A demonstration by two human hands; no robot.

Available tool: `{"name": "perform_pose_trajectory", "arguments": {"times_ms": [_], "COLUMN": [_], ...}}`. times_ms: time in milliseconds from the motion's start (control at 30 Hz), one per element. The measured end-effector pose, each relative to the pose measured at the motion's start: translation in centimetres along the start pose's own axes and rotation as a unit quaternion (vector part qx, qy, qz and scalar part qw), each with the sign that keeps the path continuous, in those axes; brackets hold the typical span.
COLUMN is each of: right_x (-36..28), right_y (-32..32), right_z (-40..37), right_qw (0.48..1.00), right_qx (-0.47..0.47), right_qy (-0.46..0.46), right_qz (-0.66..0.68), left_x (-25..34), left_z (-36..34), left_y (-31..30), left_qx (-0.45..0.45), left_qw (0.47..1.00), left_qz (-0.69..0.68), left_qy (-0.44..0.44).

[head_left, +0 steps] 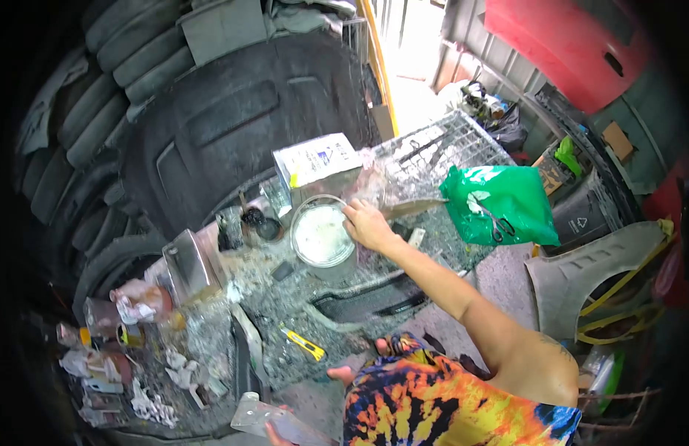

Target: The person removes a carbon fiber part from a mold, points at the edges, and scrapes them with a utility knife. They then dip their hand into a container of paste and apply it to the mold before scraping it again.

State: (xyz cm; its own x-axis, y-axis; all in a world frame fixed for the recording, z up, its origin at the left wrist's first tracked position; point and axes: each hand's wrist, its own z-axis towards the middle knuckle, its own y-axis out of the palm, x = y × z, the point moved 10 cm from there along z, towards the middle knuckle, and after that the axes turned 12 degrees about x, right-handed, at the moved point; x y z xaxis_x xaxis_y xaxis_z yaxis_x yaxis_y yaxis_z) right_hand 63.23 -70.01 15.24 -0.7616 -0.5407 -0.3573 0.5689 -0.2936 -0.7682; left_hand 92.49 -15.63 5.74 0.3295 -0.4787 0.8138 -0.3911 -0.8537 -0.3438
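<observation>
My right hand [368, 225] reaches across the bench with its fingers curled on the right rim of a round tin [320, 235]. The tin's top looks pale and whitish. At the bottom edge, my left hand [276, 433] is partly out of view. Its fingers are closed round a clear plastic container [259, 413], which is tilted. A small dark cup [267, 228] stands just left of the tin. Behind the tin is a white box [317, 160] with printing on it. A yellow utility knife [303, 344] lies nearer to me on the bench.
A green plastic bag [500, 201] with black-handled scissors [500, 227] on it lies to the right. A metal can [190, 266] and crumpled paper [153, 404] are on the left. Behind the bench stand a black car hood [240, 119] and stacked tyres [147, 48].
</observation>
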Motion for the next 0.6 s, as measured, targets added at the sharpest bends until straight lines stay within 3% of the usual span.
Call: {"name": "perform_pose_trajectory", "arguments": {"times_ms": [67,100,167,200,233,333,400,500,567,600], "right_x": [0.4,0.2,1.4,-0.2,0.9,1.7,2.9,5.0,4.0,2.6], "right_y": [1.3,1.6,4.2,3.4,4.1,3.9,4.0,4.9,4.3,2.8], "right_z": [0.6,1.2,1.2,1.8,1.9,2.5,2.7,4.0,4.5,5.1], "right_qw": [0.998,0.998,0.984,0.976,0.972,0.991,0.994,0.988,0.957,0.957], "right_qx": [-0.027,-0.024,-0.111,-0.147,-0.157,-0.030,-0.024,-0.055,-0.115,-0.116], "right_qy": [0.024,0.019,0.081,0.045,0.087,0.064,0.104,0.146,0.202,0.202], "right_qz": [-0.058,-0.055,-0.109,-0.153,-0.154,-0.114,-0.037,0.004,0.174,0.175], "left_x": [0.5,0.3,0.0,-0.5,-0.1,0.8,0.4,-0.3,-0.2,-0.2], "left_z": [0.9,2.2,3.8,4.0,4.0,3.1,2.9,3.1,3.3,3.2], "left_y": [2.0,2.4,4.9,4.1,4.0,3.2,2.5,2.1,1.6,1.3], "left_qx": [-0.101,-0.097,-0.205,-0.183,-0.175,-0.148,-0.141,-0.130,-0.133,-0.131], "left_qw": [0.991,0.991,0.957,0.962,0.967,0.976,0.978,0.974,0.975,0.975], "left_qz": [-0.077,-0.082,-0.205,-0.203,-0.184,-0.159,-0.155,-0.186,-0.177,-0.177], "left_qy": [-0.051,-0.048,-0.002,-0.008,0.000,0.002,0.005,0.008,0.034,0.034]}}
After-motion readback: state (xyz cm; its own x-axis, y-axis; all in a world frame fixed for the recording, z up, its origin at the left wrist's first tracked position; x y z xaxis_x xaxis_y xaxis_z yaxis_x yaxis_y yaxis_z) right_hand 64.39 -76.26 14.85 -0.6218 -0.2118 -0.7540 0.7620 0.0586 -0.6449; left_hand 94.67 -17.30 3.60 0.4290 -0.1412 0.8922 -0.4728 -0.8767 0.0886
